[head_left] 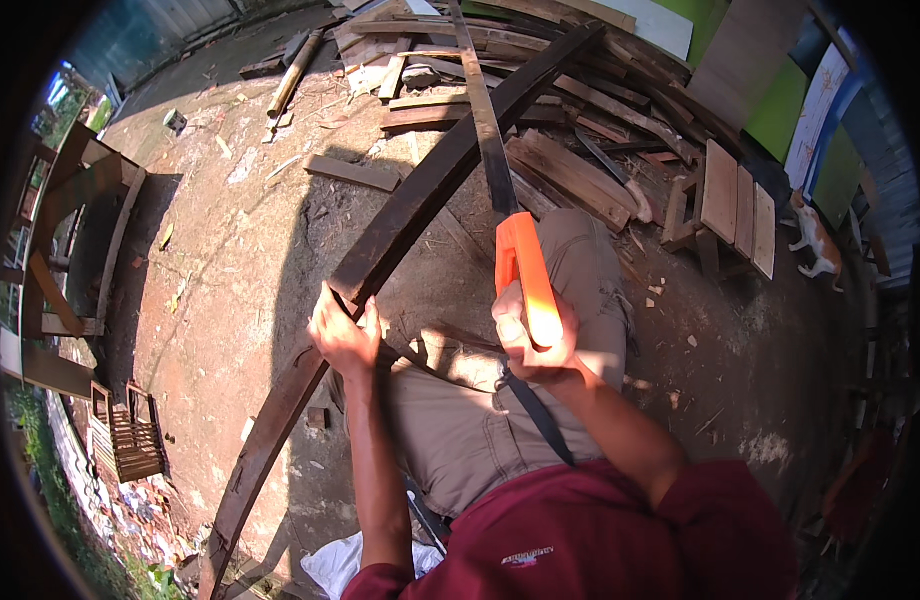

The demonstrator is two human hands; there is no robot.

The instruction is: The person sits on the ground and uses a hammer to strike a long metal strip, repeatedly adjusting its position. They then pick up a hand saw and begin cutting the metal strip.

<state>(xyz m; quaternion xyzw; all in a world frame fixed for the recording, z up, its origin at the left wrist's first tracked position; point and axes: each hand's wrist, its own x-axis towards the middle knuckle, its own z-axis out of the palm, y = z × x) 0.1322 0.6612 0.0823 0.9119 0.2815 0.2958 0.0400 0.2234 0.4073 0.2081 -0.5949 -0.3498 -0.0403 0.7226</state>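
Note:
A long dark wooden beam (420, 215) runs slantwise from the upper right toward me. Around its near end curls my left hand (346, 335), thumb on one side and fingers on the other. My right hand (535, 330) is closed round the orange handle (525, 255) of a handsaw. The saw's long narrow blade (485, 120) points away from me and crosses the beam in view; whether its teeth touch the wood I cannot tell. A second brown timber (265, 455) stretches from below my left hand to the lower left.
Scrap boards (570, 165) are heaped at the far side. A small wooden stool (725, 210) stands on the right, with a white and orange cat (815, 240) past it. To the left are a wooden frame (120, 240) and a slatted crate (130, 440). One short board (355, 172) lies on the ground.

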